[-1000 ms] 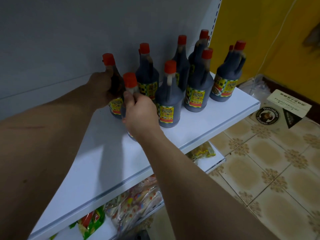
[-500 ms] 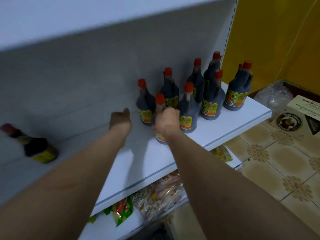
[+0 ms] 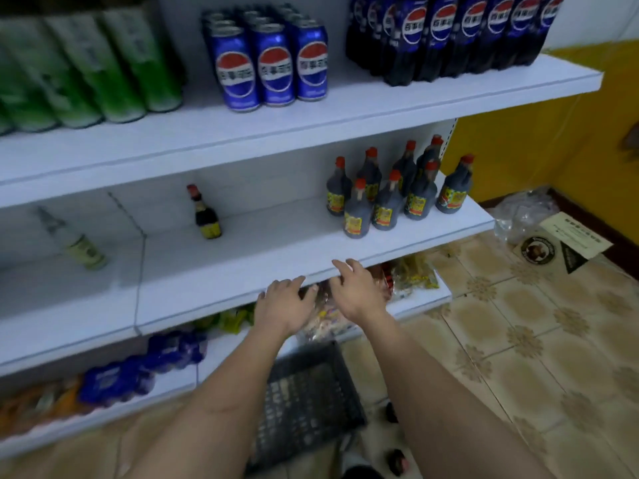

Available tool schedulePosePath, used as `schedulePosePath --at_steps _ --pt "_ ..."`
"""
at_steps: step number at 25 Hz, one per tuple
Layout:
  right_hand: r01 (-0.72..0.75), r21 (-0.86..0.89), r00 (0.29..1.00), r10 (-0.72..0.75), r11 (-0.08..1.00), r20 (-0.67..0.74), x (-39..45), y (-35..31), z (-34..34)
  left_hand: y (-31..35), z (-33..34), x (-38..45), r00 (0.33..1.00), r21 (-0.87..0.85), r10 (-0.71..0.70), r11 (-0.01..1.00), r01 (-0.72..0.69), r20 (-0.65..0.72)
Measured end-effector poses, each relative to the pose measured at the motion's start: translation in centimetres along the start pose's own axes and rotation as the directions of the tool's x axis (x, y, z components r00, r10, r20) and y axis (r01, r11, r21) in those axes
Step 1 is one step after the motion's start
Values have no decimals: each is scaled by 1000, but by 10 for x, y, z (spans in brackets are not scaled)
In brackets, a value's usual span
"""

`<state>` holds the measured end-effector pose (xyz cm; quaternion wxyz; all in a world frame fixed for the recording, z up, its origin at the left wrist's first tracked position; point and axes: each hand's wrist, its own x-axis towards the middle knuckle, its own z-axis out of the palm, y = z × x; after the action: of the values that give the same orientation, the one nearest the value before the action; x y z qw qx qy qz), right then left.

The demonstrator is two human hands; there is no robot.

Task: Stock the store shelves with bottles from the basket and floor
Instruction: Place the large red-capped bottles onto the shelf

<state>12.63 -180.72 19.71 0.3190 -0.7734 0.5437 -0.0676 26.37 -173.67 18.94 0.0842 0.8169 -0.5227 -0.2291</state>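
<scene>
Nearest the camera, both bare forearms reach forward and up from the bottom edge, roughly parallel and close together. Between them on the tiled floor [image 3: 518, 340] sits a dark plastic basket [image 3: 304, 399], and just right of it a few dark bottle tops [image 3: 397, 462] show low by the right forearm, too blurred to read.

The left hand [image 3: 285, 307] is held palm down, fingers relaxed and slightly spread, holding nothing; its fingertips lie at the front edge of the middle shelf [image 3: 242, 271]. The right hand [image 3: 356, 292] is just beside it, also palm down, fingers loosely bent and spread, empty, its fingertips reaching to that same shelf edge. Whether either hand actually touches the edge cannot be told.

Under the hands, the lower shelf [image 3: 415, 304] carries packets of snacks [image 3: 413, 276] in clear and yellow wrap, with blue packs [image 3: 138, 369] further left.

On the middle shelf, well beyond the hands toward the right end, stands the cluster of dark sauce bottles [image 3: 390, 198] with red caps and yellow labels, all upright and packed close. Well apart to the left a single small dark bottle [image 3: 205, 214] stands alone, and further left a pale bottle [image 3: 77, 242], blurred.

Farthest up, the top shelf [image 3: 380, 105] holds green bottles [image 3: 103, 63], blue cola cans [image 3: 273, 63] and dark cola bottles [image 3: 449, 32]. On the floor at right lies a cardboard box [image 3: 560, 245] beside a clear plastic bag [image 3: 522, 212], against a yellow wall [image 3: 553, 140].
</scene>
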Motion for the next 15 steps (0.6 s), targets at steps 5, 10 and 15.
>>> schedulePosePath --at_steps 5,10,15 --pt "-19 -18 992 21 1000 126 -121 -6 31 -45 25 -119 994 -30 -38 999 42 100" --pt "-266 286 950 200 921 238 -222 20 48 -35 87 -181 967 -164 -40 983 83 252" --pt "-504 345 852 390 792 349 -274 92 90 -12 164 -218 891 -196 -50 969 153 450"
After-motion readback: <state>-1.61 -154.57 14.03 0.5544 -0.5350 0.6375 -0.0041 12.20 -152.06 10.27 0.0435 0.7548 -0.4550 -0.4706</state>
